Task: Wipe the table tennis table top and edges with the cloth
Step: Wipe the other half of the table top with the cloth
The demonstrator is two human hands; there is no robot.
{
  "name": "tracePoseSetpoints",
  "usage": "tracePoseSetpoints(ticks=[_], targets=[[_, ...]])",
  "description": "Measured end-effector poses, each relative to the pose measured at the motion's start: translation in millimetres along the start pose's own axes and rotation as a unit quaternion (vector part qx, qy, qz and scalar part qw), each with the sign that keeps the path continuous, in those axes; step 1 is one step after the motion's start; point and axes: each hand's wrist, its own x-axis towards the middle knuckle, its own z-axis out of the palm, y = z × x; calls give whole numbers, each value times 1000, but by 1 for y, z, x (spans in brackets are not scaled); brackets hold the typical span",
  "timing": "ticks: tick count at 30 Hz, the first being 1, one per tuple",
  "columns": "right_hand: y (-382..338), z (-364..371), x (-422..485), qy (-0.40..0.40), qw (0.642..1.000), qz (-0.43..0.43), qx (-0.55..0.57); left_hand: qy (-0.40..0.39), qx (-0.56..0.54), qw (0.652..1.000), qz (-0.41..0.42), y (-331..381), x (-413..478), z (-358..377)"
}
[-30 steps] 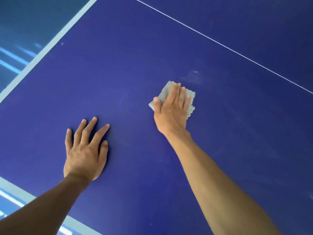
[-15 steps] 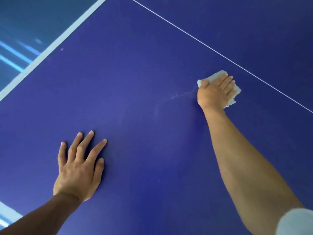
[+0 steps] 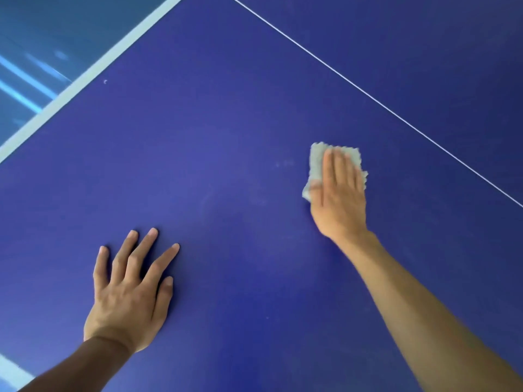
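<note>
**Near field.** The left hand (image 3: 127,295) lies palm-down on the deep blue, smooth table tennis desk (image 3: 226,123). Its fingers (image 3: 147,244) are straight, spread wide and hold nothing. It is judged to be a brace for the reach.

**Middle field.** Further out to the right, the right hand (image 3: 338,202) lies flat on a pale grey-white, ragged-edged folded cloth (image 3: 318,159). Its fingers (image 3: 339,171) are straight and pressed together on top of the fabric. The thumb lies along the cloth's left side; blur prevents telling whether it hooks the fabric. The cloth sits on the desk top, near the thin white centre line (image 3: 368,94) but apart from it. Faint pale smudges (image 3: 284,163) lie just left of the cloth.

**Far field.** A broad white edge band (image 3: 93,72) runs along the far left, with a small white fleck (image 3: 105,81) just inside it. Blurred blue floor (image 3: 34,38) lies beyond.

**Assessment.** The step in hand appears to be wiping the open top; the edges are not being attended to at this moment.

To do it well:
- Palm pressure should be even across the whole cloth, so no corner lifts or drags.
- Strokes should overlap and pass fully through the smudges.
- Work should run toward the edge band, taking the fleck on the way.
- The patch under the bracing hand will likely need its own pass.
</note>
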Motion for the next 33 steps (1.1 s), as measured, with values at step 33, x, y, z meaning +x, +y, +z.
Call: tracePoseSetpoints(ticks=[33], targets=[[-252,-1,86,13,984,-180,7,43,-18,999,22,-7,1,12]])
